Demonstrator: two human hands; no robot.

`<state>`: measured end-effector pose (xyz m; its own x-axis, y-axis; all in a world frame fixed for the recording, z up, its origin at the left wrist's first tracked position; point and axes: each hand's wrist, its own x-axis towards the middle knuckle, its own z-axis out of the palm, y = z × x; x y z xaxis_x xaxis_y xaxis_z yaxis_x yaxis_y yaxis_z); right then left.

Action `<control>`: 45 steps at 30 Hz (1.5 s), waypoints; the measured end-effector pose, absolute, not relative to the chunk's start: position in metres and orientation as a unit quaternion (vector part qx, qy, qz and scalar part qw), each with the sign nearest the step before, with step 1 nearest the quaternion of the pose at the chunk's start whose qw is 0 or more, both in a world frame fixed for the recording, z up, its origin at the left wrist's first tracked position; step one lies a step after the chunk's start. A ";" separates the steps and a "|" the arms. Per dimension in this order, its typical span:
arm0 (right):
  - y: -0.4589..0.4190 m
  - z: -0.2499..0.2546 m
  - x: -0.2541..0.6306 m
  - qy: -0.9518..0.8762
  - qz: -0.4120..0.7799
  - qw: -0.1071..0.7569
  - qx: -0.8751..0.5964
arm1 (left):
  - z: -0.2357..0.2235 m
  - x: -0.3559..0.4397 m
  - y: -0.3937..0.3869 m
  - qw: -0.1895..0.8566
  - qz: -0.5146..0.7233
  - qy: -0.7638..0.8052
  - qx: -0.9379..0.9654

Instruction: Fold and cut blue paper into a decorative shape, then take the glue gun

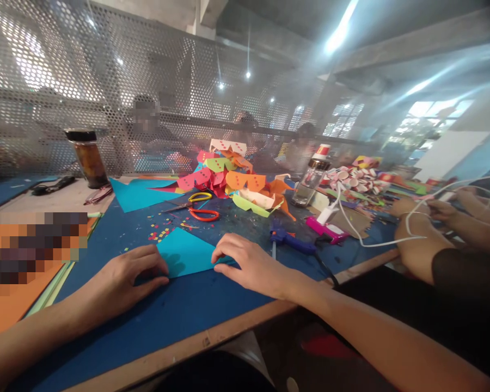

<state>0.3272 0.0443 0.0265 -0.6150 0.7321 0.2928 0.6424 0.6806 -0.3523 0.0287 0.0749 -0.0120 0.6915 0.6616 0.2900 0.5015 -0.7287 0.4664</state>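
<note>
A piece of bright blue paper (187, 251), roughly triangular with its peak pointing away from me, lies on the dark blue tabletop between my hands. At its left end my left hand (135, 272) has its fingers curled, with thumb and fingertips closed on the lower corner. Opposite it, my right hand (248, 264) pinches the right corner between thumb and fingers. Just beyond the paper are scissors (204, 214) with red and yellow handles and a scatter of tiny colored scraps (159, 233). A blue glue gun (293, 239) rests to the right of my right hand.
Folded colored paper shapes (245, 185) are heaped at the back, beside a larger blue sheet (141, 194). A dark-lidded jar (90, 160), a glass bottle (310, 182) and a pink power strip (326, 230) stand around. Orange sheets (8, 305) lie left; a co-worker's arms (418, 239) reach in right.
</note>
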 end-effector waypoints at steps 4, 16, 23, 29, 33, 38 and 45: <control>0.053 0.023 0.318 -0.912 0.078 0.209 -0.343 | -0.014 0.028 0.076 0.161 0.228 0.305 0.910; 0.053 0.022 0.308 -0.938 -0.200 0.092 -0.266 | -0.015 0.027 0.074 0.023 0.255 0.239 0.937; 0.052 0.026 0.305 -0.940 -0.113 0.107 -0.302 | -0.014 0.028 0.072 0.001 0.262 0.235 0.936; 0.058 0.027 0.302 -0.918 0.077 0.162 -0.355 | -0.010 0.029 0.069 -0.008 0.255 0.244 0.936; 0.066 0.029 0.303 -0.887 0.168 0.173 -0.394 | -0.008 0.029 0.068 -0.030 0.258 0.256 0.931; 0.064 0.028 0.303 -0.883 0.170 0.187 -0.397 | -0.007 0.031 0.066 -0.050 0.263 0.253 0.930; 0.055 0.021 0.299 -0.928 0.006 0.188 -0.321 | -0.006 0.035 0.063 -0.041 0.267 0.256 0.928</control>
<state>0.2985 0.0553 0.0210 -0.7229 0.5981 0.3459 0.5937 0.7938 -0.1319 0.0352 0.0629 -0.0063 0.7259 0.4536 0.5170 0.4975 -0.8653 0.0606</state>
